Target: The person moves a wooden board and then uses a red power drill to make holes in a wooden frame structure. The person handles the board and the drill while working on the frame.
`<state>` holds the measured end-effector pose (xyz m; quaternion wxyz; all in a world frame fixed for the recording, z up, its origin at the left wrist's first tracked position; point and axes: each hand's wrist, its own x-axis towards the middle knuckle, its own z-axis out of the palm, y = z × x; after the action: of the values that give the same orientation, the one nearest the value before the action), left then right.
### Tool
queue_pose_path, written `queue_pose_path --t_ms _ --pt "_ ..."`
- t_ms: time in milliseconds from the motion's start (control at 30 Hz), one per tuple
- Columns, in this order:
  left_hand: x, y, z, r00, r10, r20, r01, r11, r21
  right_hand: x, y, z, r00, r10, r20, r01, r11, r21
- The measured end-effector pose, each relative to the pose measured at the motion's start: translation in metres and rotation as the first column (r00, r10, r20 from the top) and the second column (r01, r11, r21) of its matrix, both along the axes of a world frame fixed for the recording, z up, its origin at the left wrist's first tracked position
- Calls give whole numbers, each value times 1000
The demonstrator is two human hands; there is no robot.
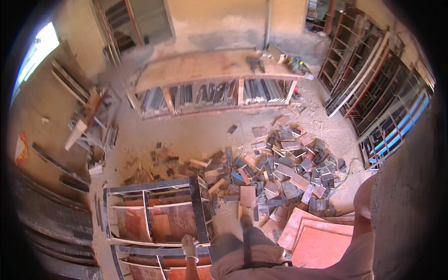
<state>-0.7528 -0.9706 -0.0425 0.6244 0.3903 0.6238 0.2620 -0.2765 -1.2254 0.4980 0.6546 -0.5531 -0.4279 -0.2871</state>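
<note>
My left hand (189,246), in a pale glove, grips the near corner of a dark metal frame (198,205) that lies on the floor. The frame is rectangular and has reddish-brown wooden panels (163,221) set inside it. A second similar frame (140,261) lies just below it toward the picture's lower edge. My right arm (364,205) rises at the lower right beside a rough wall, and its hand is out of sight. My bent leg and foot (245,224) stand just to the right of the frame.
A heap of small wood and board offcuts (284,168) covers the sandy floor at centre right. Reddish boards (312,238) lie stacked at the lower right. A long workbench (210,70) with metal strips stored beneath stands at the back. Shelf frames (373,79) lean on the right wall.
</note>
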Motion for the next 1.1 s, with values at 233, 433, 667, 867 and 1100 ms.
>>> queue_pose_path --t_ms 233,433,667,867,1100 --pt "35 32 -83 566 -638 -521 505 769 -393 165 247 25 987 128 101 -130 992 9" --pt "156 257 -95 706 -504 -497 379 862 -337 227 502 30 963 253 94 -255 967 2" --pt "265 578 118 953 70 -294 156 720 676 222 815 65 785 616 72 -614 788 -44" --pt "231 716 225 951 297 -90 -202 812 547 107 1070 49 480 875 60 -872 484 -80" --pt "140 700 44 741 274 -614 -575 730 -369 -56 1352 -32 68 987 -142 -993 54 -104"
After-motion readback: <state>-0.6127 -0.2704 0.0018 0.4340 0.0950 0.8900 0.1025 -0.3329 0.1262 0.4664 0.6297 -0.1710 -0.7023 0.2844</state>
